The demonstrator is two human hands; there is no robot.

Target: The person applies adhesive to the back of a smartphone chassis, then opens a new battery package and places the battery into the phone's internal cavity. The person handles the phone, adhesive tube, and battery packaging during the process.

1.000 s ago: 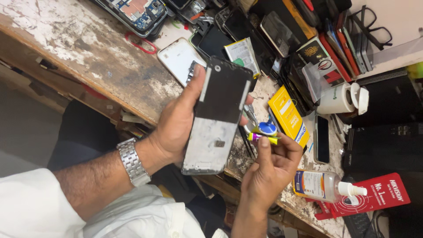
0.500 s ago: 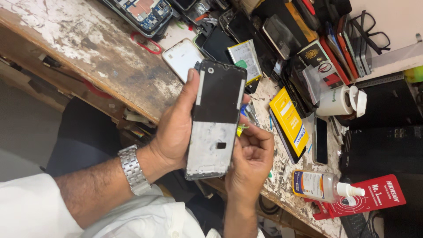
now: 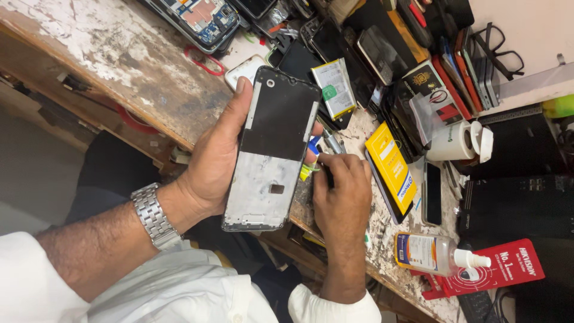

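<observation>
Since a second ago, the right hand (image 3: 342,190) has slid in close beside the long phone frame, black on top and bare grey metal below (image 3: 272,149). The left hand (image 3: 215,161) holds this frame tight around its back, above the worn wooden bench (image 3: 113,54). Its long side runs up and down, with the black end pointing away from the person. The right fingers (image 3: 335,164) pinch a small thin tool; it is too small to tell what kind.

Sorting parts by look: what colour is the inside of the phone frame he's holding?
In the head view, the phone frame in the left hand is black on its upper half, scuffed silver-grey below.
</observation>
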